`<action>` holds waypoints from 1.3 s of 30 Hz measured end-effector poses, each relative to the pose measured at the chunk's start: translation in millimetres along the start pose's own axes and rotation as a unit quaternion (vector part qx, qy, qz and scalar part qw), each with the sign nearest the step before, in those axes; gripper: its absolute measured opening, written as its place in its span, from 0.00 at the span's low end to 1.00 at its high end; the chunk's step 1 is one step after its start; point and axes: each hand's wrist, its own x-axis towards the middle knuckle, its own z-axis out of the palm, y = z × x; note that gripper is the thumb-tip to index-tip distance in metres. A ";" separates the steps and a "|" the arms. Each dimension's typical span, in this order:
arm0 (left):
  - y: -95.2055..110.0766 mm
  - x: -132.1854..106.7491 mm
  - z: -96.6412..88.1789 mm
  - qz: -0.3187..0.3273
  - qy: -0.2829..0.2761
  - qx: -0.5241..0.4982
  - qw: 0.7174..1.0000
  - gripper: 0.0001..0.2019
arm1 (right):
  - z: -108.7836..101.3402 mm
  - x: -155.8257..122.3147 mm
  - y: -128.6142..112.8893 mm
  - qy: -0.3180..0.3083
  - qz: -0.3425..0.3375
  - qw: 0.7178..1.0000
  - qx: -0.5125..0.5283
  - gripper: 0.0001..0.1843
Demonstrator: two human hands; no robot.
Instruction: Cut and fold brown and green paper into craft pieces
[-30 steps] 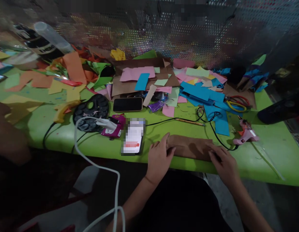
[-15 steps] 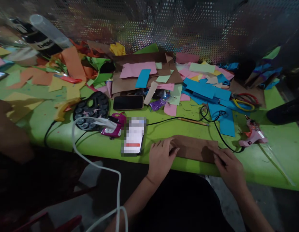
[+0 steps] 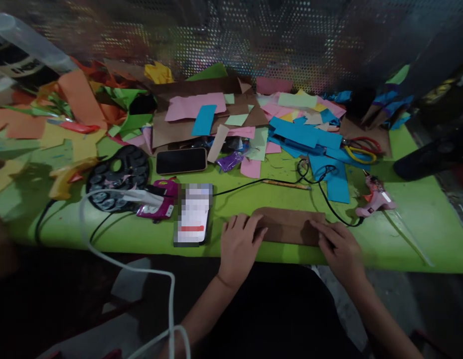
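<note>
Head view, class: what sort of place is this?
Probably a papercraft workspace: the green table holds coloured paper scraps, scissors and a pink glue gun.

Grn tbl has brn ppr, 2 phones.

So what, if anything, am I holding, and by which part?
The left hand is at the left end of the brown paper, the right hand at its right end; gripping or just pressing, I can't tell.

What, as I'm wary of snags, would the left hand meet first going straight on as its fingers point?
Past the brown paper strip it touches, the left hand would probably meet the black cord first, though its height is unclear.
</note>
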 end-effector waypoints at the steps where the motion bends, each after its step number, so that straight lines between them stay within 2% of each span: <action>1: 1.3 0.3 0.6 0.016 0.010 0.001 1.000 0.12 | 0.6 -0.4 -0.6 0.001 0.002 1.000 -0.006 0.19; 3: 3.3 1.0 3.8 0.072 0.015 -0.018 0.997 0.15 | 1.3 -0.6 -2.7 0.002 0.009 1.000 -0.016 0.19; 6: 4.3 1.7 12.2 0.172 -0.008 -0.061 0.983 0.24 | 1.4 0.4 -6.3 0.007 0.015 1.000 -0.027 0.19; 8: 4.5 1.5 16.7 0.198 -0.025 -0.066 0.978 0.26 | 1.6 1.2 -7.7 0.015 0.013 0.999 -0.031 0.19; 13: 11.1 -1.7 15.1 0.205 -0.063 -0.034 0.976 0.22 | 2.7 0.8 -6.2 0.026 -0.001 0.999 -0.037 0.19; 18: 19.4 -3.7 11.2 0.218 -0.094 -0.004 0.971 0.29 | 2.5 -3.9 -4.5 0.040 0.001 0.999 -0.037 0.18; 21: 20.1 -3.0 11.6 0.224 -0.098 0.010 0.970 0.31 | 2.0 -6.8 -5.9 0.048 0.016 0.998 -0.045 0.16; 28: 21.6 -2.6 10.7 0.235 -0.105 0.030 0.966 0.29 | 0.3 -6.6 -10.1 0.087 0.016 0.995 -0.039 0.13; 35: 31.4 -7.1 15.0 0.237 -0.113 0.038 0.964 0.24 | -4.2 -10.7 -11.5 0.081 0.008 0.997 -0.003 0.12; 39: 35.6 -7.4 15.9 0.243 -0.113 0.037 0.963 0.25 | -8.7 -16.1 -11.9 0.058 0.001 0.998 0.022 0.11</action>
